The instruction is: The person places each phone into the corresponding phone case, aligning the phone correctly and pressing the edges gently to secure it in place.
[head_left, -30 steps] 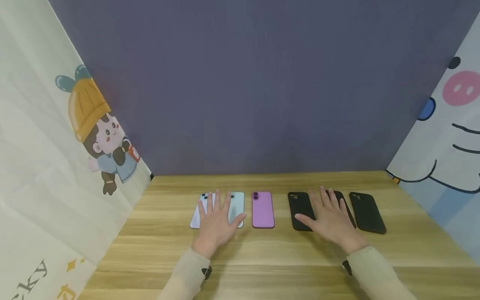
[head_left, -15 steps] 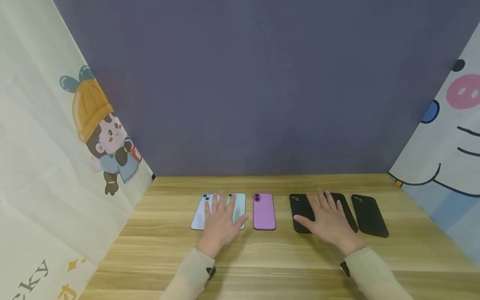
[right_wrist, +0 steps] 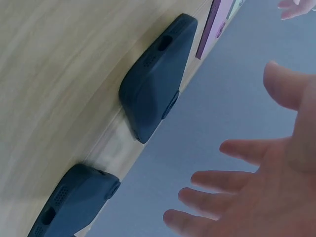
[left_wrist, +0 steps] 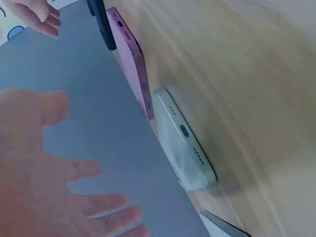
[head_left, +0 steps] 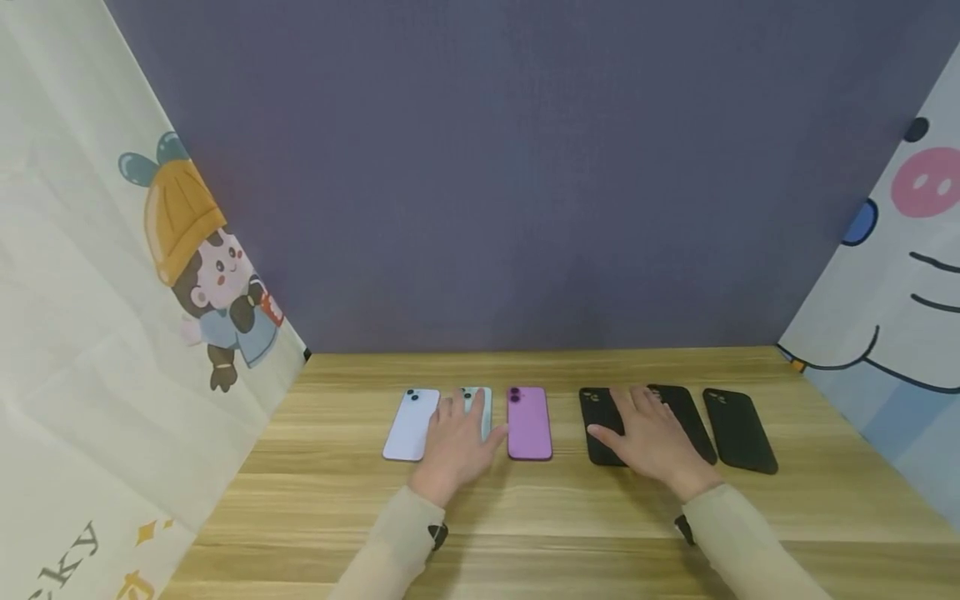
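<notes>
My left hand [head_left: 459,442] hovers palm down, fingers spread, partly covering a mint-green phone [left_wrist: 183,145]. A gap shows between palm and phone in the left wrist view. Left of it lies a pale lavender phone [head_left: 409,427]; to its right is a pink phone [head_left: 529,425], close to the thumb in the head view. Over a left black phone case [head_left: 595,417] and a middle black phone case [head_left: 684,417], my right hand [head_left: 654,435] is held with spread fingers, apart from both in the right wrist view. A third black phone case [head_left: 741,431] lies at the right end.
All lie flat in one row on a wood-grain table [head_left: 555,517]. Behind the table stands a dark blue-grey panel [head_left: 525,183]. Printed cloths hang at both sides, a left cloth [head_left: 82,333] with a cartoon child and a right cloth [head_left: 915,317] with a pig-like nose.
My left hand has shifted right, from between the lavender and mint phones to over the mint phone, uncovering the lavender one. My right hand has barely moved. The phones and cases stay in place.
</notes>
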`<act>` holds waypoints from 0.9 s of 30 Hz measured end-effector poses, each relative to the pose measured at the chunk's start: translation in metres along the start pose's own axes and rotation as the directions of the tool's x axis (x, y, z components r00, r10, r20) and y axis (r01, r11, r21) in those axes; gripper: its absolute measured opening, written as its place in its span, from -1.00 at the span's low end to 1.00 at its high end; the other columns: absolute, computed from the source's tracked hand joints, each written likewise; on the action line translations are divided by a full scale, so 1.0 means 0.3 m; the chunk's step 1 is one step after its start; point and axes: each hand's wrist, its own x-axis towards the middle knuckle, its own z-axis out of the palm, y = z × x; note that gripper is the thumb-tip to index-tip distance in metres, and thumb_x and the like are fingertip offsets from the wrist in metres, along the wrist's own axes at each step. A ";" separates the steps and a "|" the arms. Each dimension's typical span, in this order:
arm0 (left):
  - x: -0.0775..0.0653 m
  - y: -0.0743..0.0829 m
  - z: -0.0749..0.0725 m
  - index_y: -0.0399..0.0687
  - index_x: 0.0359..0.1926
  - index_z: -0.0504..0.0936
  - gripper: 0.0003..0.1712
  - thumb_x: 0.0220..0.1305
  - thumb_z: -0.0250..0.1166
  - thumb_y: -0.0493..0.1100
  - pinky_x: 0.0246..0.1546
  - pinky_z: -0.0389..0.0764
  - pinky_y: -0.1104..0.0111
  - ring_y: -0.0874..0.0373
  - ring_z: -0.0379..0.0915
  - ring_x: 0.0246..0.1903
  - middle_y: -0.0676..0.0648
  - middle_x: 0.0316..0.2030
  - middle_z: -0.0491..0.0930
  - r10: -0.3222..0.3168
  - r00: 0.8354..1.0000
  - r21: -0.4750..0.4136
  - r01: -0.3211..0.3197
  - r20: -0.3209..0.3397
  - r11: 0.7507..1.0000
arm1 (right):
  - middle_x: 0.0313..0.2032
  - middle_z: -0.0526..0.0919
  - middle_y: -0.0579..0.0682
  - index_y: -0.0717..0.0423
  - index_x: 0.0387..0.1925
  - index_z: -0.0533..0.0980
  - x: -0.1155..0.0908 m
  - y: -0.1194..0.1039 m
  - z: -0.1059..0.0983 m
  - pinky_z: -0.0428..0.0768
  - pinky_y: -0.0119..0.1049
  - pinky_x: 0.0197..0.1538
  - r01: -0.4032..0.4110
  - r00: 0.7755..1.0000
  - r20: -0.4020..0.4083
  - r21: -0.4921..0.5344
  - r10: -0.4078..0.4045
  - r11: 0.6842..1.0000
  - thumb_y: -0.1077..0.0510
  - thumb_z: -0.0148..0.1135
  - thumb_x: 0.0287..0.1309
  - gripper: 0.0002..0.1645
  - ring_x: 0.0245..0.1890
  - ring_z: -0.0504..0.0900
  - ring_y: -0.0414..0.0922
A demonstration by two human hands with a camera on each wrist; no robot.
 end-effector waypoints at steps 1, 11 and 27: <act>0.004 0.004 0.001 -0.02 0.45 0.09 -0.12 0.31 -0.09 0.39 0.32 0.00 -0.10 -0.29 -0.08 0.37 -0.35 0.39 0.02 0.002 1.000 0.005 -0.002 0.006 1.000 | 0.36 -0.04 0.50 0.29 0.40 0.08 0.003 0.004 -0.001 -0.08 0.38 0.26 -0.003 1.000 -0.003 -0.003 0.003 1.000 -0.44 -0.09 0.23 0.05 0.34 -0.09 0.44; 0.044 0.064 -0.005 -0.09 0.42 0.14 -0.11 0.32 -0.15 0.42 0.28 0.14 -0.09 -0.25 0.06 0.32 -0.30 0.36 0.15 -0.019 0.995 -0.076 0.026 0.094 0.997 | 0.30 0.09 0.51 0.29 0.39 0.11 0.017 0.065 -0.015 0.00 0.37 0.24 -0.013 1.000 0.001 -0.029 0.013 0.999 -0.42 -0.15 0.27 0.00 0.28 0.05 0.45; 0.109 0.161 0.041 -0.28 0.18 0.45 -0.29 0.31 0.07 0.24 -0.11 0.53 -0.05 -0.21 0.41 0.01 -0.32 0.03 0.47 -0.085 0.996 -0.127 0.087 0.022 0.988 | 0.26 0.12 0.56 0.39 0.36 0.11 0.032 0.132 -0.061 0.20 0.45 0.05 -0.140 0.987 0.071 -0.050 0.144 0.989 -0.48 -0.21 0.24 0.10 0.20 0.08 0.54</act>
